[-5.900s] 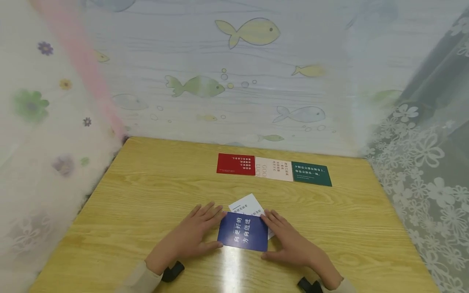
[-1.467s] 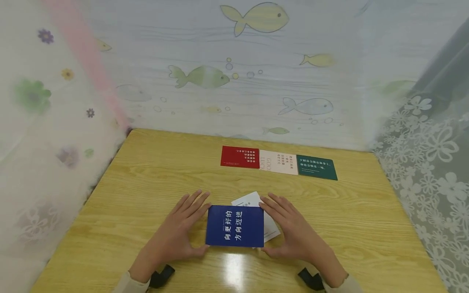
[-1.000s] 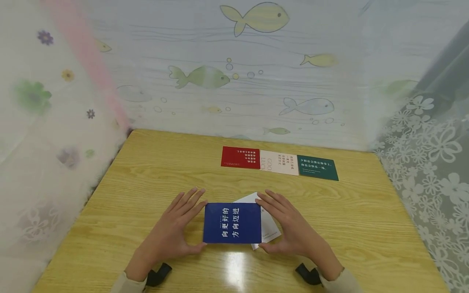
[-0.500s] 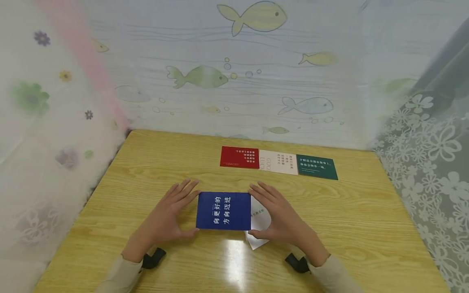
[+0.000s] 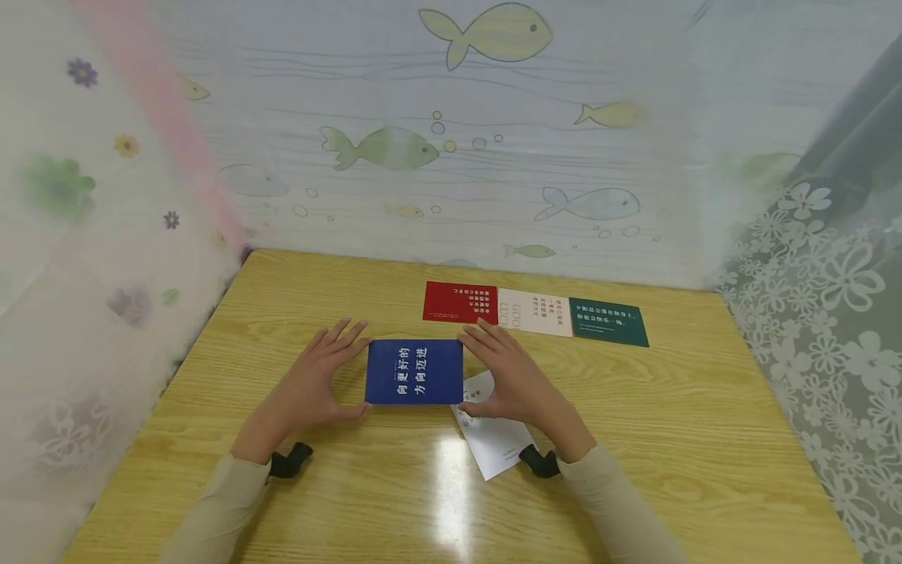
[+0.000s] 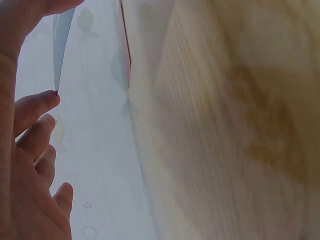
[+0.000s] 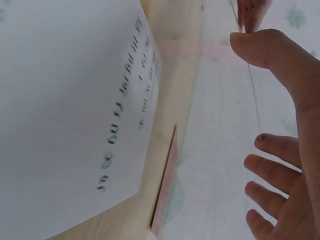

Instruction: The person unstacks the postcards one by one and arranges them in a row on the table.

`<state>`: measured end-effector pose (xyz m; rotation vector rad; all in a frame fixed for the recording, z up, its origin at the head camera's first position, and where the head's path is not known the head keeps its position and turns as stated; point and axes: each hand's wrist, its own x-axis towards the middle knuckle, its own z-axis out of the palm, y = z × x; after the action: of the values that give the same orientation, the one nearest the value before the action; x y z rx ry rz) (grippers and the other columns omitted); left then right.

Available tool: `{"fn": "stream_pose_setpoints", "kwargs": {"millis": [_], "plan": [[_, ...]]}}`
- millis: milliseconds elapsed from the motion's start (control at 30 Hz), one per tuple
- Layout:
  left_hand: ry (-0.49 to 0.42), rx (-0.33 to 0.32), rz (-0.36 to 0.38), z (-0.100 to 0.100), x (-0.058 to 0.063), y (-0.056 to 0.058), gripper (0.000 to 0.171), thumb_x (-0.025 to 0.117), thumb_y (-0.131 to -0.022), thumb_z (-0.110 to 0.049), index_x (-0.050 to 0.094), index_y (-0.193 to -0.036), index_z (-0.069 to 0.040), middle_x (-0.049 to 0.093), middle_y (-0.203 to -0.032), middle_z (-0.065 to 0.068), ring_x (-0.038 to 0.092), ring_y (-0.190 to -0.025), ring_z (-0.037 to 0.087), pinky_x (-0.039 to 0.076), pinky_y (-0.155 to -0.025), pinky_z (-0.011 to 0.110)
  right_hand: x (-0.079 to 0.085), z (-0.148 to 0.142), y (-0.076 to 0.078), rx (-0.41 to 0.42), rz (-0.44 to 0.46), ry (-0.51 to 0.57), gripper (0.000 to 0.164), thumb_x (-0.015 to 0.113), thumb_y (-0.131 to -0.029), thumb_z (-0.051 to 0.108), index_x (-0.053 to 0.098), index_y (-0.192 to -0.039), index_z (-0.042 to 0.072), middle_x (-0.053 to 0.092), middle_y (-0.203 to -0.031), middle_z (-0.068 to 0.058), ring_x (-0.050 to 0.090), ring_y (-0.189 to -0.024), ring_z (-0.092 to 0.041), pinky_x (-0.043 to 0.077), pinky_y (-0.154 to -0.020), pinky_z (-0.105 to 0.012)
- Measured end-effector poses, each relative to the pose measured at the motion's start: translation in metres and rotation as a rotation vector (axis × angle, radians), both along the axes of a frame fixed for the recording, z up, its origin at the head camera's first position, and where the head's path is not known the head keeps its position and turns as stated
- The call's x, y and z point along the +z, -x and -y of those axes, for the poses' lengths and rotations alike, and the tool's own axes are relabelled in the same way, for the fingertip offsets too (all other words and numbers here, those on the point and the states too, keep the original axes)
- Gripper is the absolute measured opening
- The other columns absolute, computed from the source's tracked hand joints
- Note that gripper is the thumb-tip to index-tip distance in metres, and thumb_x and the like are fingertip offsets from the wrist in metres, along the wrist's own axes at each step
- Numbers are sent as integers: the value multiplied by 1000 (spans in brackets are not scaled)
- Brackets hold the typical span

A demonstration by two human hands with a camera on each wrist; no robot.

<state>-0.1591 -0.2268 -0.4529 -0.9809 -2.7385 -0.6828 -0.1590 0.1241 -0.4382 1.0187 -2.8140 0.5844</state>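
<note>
A blue card (image 5: 414, 372) with white characters is held up off the table by its short ends. My left hand (image 5: 303, 388) grips its left corners between thumb and index finger. The right hand (image 5: 517, 380) grips the right corners the same way, other fingers spread. Edge-on, the card is a thin sliver (image 6: 62, 45) in the left wrist view. Below the right hand lies a tilted white card (image 5: 496, 450) with dark print, partly hidden by that hand; it fills the left of the right wrist view.
Farther back, a red card (image 5: 451, 304), a cream card (image 5: 539, 312) and a green card (image 5: 609, 321) lie side by side in a row. The wooden table (image 5: 296, 517) meets a fish-patterned curtain (image 5: 338, 227) behind, with lace fabric (image 5: 838, 337) at right.
Both hands have carried the blue card up and forward, and to the left, away from over the white card, which now shows more. The three back cards have stayed put.
</note>
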Motion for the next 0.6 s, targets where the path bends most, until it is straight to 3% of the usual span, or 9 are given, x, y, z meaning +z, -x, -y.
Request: {"fn": "stream_pose_setpoints", "kwargs": {"millis": [167,300,600], "plan": [[-32,-27,72,9,-5,20,98,93,-68,-34,48,-150,-3,34,-163,18,21,-153,44,19,-119,70,2,9,12,-46,19,-80,104,87,-71,54,44,-154,11,42,-160,-10,25,-154,-34,21,-126,-53],[-46,-32,114,16,-9,33,97,92,-70,-31,47,-150,-2,36,-162,19,21,-152,46,18,-119,71,1,16,23,-47,29,-84,103,86,-73,53,42,-156,11,41,-161,-10,24,-155,-32,20,-127,-52],[-41,29,215,25,-11,54,101,90,-72,-32,40,-155,-4,39,-161,16,22,-153,44,21,-119,71,-6,32,54,-32,93,-89,104,86,-74,49,39,-156,7,40,-162,-11,26,-154,-32,21,-127,-49]]}}
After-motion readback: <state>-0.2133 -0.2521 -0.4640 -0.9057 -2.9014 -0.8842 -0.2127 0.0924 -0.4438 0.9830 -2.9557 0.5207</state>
